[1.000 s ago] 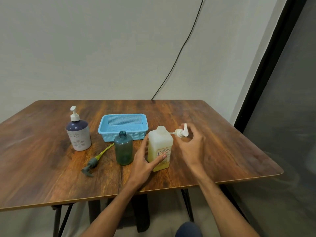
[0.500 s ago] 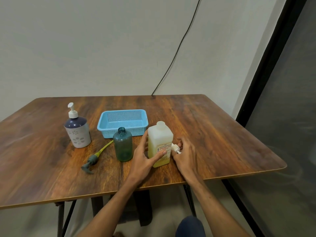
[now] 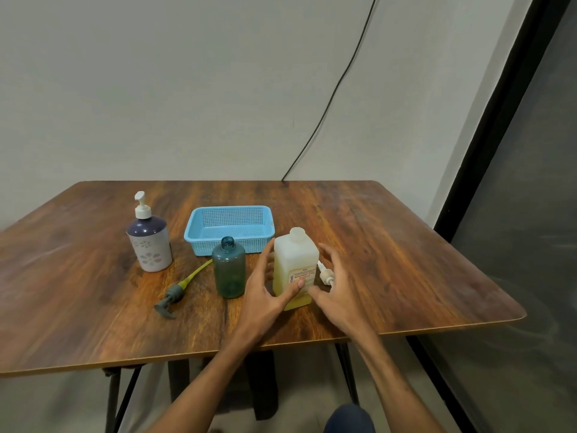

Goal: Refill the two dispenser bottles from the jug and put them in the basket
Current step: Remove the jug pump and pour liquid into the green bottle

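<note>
My right hand (image 3: 340, 292) let the white pump (image 3: 326, 275) go.
Its fingers spread wide; my left hand (image 3: 265, 296) grips the jug (image 3: 295, 259).

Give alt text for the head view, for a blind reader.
A left hand grips an uncapped jug of yellow liquid on a wooden table, the open right hand beside it. To its left stand an open green bottle, a pump-topped dispenser and an empty blue basket.

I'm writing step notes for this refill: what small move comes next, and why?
Probably close the right hand on the jug and lift it toward the green bottle. Both mouths are open, the white pump lies on the table, and the left hand grips the jug.
</note>
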A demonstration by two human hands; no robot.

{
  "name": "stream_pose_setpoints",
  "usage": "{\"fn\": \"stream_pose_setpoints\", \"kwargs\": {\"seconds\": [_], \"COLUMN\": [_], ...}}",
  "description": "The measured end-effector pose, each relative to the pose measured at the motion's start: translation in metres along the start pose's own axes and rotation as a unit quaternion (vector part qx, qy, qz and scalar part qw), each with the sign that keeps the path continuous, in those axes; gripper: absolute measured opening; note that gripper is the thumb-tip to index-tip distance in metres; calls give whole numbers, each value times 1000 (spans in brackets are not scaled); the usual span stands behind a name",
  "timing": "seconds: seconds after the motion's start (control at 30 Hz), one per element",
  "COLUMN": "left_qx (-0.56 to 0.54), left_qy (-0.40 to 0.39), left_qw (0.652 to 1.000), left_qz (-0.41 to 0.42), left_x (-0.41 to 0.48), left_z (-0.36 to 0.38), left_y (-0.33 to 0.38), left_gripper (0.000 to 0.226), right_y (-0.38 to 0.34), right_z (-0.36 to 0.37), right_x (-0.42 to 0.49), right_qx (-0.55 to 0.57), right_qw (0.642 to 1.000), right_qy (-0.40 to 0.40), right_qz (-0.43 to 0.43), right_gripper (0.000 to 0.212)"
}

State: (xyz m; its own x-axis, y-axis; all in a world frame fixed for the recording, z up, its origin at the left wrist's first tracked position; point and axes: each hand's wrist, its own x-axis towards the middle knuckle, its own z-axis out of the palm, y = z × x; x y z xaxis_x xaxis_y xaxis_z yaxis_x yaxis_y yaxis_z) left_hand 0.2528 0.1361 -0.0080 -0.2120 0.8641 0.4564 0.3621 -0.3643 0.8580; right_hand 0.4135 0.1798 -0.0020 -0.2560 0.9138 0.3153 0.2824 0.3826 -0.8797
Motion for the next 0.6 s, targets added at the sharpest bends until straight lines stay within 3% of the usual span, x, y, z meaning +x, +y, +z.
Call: {"fn": "stream_pose_setpoints", "kwargs": {"seconds": [0.2, 0.4, 0.5, 0.6], "left_qx": [44, 103, 110, 134], "left_qy": [50, 226, 260, 208], "left_qw": [997, 966, 959, 968], "left_qz": [30, 67, 15, -36], "left_x": [-26, -38, -27, -15], "left_z": [-10, -43, -58, -63], "left_y": [8, 12, 5, -10], "left_gripper": [79, 47, 58, 81], "right_y": [-5, -5, -8, -13], "right_z": [19, 37, 41, 42], "right_x": [1, 9, 13, 16], "right_qx": [95, 68, 44, 9], "right_qw": [994, 996, 997, 998], "right_qy": [-43, 18, 41, 54], "right_qz": [16, 51, 37, 15], "right_gripper": [99, 119, 111, 95]}}
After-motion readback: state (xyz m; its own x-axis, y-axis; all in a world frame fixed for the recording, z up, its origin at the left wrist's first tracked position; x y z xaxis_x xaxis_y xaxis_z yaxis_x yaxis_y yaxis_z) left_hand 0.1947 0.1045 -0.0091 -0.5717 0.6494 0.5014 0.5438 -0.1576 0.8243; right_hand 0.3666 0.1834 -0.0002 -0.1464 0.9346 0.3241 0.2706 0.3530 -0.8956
